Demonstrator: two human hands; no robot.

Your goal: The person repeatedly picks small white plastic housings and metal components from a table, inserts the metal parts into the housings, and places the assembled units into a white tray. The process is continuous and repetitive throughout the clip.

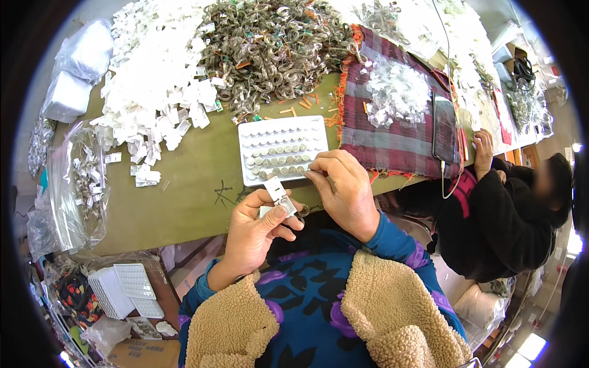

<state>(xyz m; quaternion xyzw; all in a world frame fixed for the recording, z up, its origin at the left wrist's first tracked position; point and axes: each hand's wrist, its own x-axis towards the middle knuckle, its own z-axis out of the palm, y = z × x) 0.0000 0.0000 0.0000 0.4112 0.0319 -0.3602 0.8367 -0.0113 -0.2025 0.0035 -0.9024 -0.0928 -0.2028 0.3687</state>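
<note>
By the left hand, a small white plastic case is gripped between closed thumb and fingers, just before the tray; it is judged light, stiff and slightly slick, best taken by its side edges so that the thin upper flap is spared. At the tray's near right corner, the right hand's fingertips are drawn nearly together; whether anything is pinched cannot be told.

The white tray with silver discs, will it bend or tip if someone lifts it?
The white tray looks like thin moulded plastic, so it's probably light and might bend a little. It lies flat, so a push would likely slide it, not tip it. The silver discs sit in rows with no lid showing, so they could spill if tilted.
</note>
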